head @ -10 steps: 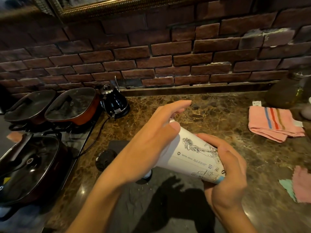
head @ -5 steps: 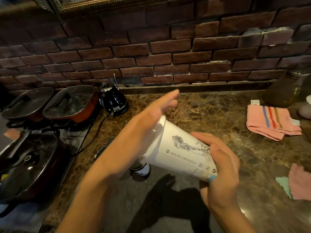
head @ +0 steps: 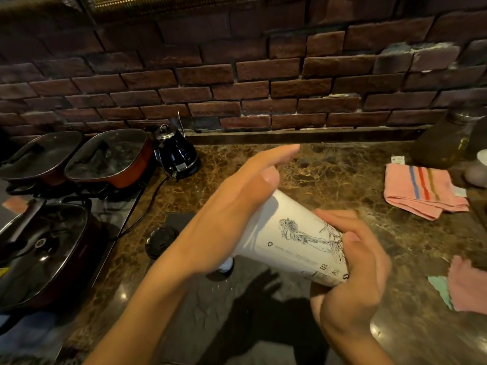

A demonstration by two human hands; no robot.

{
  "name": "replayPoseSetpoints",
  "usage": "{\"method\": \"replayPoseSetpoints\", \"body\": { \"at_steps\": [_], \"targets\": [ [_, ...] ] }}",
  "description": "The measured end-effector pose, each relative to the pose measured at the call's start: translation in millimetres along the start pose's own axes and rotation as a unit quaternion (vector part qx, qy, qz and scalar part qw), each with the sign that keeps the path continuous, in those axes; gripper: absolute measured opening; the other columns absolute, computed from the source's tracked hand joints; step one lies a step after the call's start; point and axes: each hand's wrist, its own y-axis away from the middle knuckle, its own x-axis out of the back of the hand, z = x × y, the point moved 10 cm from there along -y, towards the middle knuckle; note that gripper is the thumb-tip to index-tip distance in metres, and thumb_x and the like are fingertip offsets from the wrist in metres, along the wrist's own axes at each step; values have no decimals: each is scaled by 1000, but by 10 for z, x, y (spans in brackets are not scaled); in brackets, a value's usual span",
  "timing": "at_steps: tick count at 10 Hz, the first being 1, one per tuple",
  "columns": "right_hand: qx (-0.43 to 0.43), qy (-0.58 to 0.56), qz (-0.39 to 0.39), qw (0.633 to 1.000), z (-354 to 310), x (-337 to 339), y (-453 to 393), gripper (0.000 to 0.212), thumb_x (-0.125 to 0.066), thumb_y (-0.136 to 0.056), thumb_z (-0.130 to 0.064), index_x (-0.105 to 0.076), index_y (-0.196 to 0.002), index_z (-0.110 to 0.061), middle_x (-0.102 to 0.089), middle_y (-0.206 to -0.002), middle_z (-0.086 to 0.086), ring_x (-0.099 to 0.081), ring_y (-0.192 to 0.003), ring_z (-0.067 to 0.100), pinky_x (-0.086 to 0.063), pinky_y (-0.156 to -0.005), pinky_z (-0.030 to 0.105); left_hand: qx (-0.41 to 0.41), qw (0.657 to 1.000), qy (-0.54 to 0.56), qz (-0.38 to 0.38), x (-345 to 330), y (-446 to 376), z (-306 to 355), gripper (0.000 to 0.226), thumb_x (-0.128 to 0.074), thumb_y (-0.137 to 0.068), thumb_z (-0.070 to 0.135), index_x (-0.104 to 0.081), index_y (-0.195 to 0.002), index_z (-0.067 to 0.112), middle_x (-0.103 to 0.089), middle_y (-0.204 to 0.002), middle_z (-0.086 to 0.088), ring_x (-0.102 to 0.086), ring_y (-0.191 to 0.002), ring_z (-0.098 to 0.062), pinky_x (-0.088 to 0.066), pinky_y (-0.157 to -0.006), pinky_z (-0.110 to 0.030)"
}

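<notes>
A white paper cup (head: 284, 241) with a black line drawing lies tilted above the marble counter (head: 329, 167), its mouth to the left. My left hand (head: 232, 214) lies flat across that mouth with the fingers straight. My right hand (head: 353, 272) grips the cup's narrow bottom end, fingers curled round it. Under the cup a small white-topped object (head: 226, 266) stands on a grey mat (head: 210, 312), mostly hidden. A black round lid (head: 160, 241) lies on the counter left of my wrist.
A black kettle (head: 178, 151) stands at the brick wall. Three lidded pans (head: 110, 156) fill the stove on the left. A folded pink striped towel (head: 421, 191) and a dark jar (head: 445, 138) are at right, with pink and green cloths (head: 466, 285) nearer.
My left hand went from curled fingers at the cup's rim to a flat palm over its mouth. The cup shifted a little to the left with both hands.
</notes>
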Motion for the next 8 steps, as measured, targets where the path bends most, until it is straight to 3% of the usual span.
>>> {"method": "replayPoseSetpoints", "body": {
  "at_steps": [1, 2, 3, 4, 5, 6, 7, 8],
  "targets": [
    [-99, -37, 16, 994, 173, -58, -104, 33, -42, -88, -20, -75, -86, -17, -71, -88, 11, -66, -88, 38, -48, -69, 48, 7, 998, 41, 53, 114, -132, 111, 72, -38, -88, 61, -56, -139, 14, -58, -141, 2, -53, -129, -12, -39, -108, -33],
    [-213, -23, 9, 977, 392, -96, -237, 28, -50, -90, -28, -78, -82, -27, -75, -85, 2, -69, -88, 32, -51, -72, 47, -9, 971, 55, 234, 413, 14, 78, 55, -30, -102, 44, -68, -124, 12, -72, -117, -5, -67, -107, -17, -51, -91, -39],
    [-240, 33, -79, 967, 436, -277, -242, 26, -48, -99, -25, -71, -88, -24, -71, -89, 0, -68, -104, 30, -55, -59, 27, -45, 970, 63, 232, 379, 35, 71, 65, -47, -91, 60, -63, -131, 12, -66, -127, -11, -64, -117, -26, -53, -92, -41],
    [-79, 101, -93, 987, 35, -311, -164, 30, -61, -81, -46, -64, -109, -38, -67, -108, -14, -67, -103, 13, -59, -63, 27, -16, 973, 68, 220, 421, 26, -34, 70, -56, -80, 66, -62, -132, 20, -70, -121, -9, -70, -106, -28, -58, -83, -48],
    [43, 244, -207, 947, -164, -502, -89, 65, -71, -69, -49, -47, -129, -50, -53, -119, -27, -55, -113, -1, -53, -77, 13, 32, 969, 67, 235, 541, 42, -163, 54, -55, -84, 59, -66, -127, 28, -74, -114, -4, -73, -99, -25, -58, -83, -52],
    [129, 335, -302, 883, -186, -626, -9, 86, -73, -71, -47, -29, -146, -42, -44, -131, -18, -46, -122, -4, -52, -82, 14, 49, 975, 31, 215, 564, 42, -236, 54, -49, -82, 65, -68, -123, 34, -75, -113, -2, -73, -99, -22, -56, -86, -45],
    [143, 358, -330, 862, -181, -647, 87, 90, -70, -74, -49, -20, -148, -48, -40, -132, -23, -46, -121, -4, -54, -77, 19, 58, 980, 39, 188, 508, 63, -262, 67, -55, -73, 79, -71, -117, 31, -75, -110, -2, -73, -97, -22, -56, -79, -36],
    [51, 336, -317, 886, -134, -594, 74, 88, -71, -67, -54, -24, -140, -59, -43, -127, -40, -47, -118, -13, -47, -82, 5, 66, 980, 66, 178, 472, 69, -348, 72, -59, -71, 77, -70, -119, 24, -75, -112, -5, -73, -98, -25, -57, -75, -33]
  ]
}}
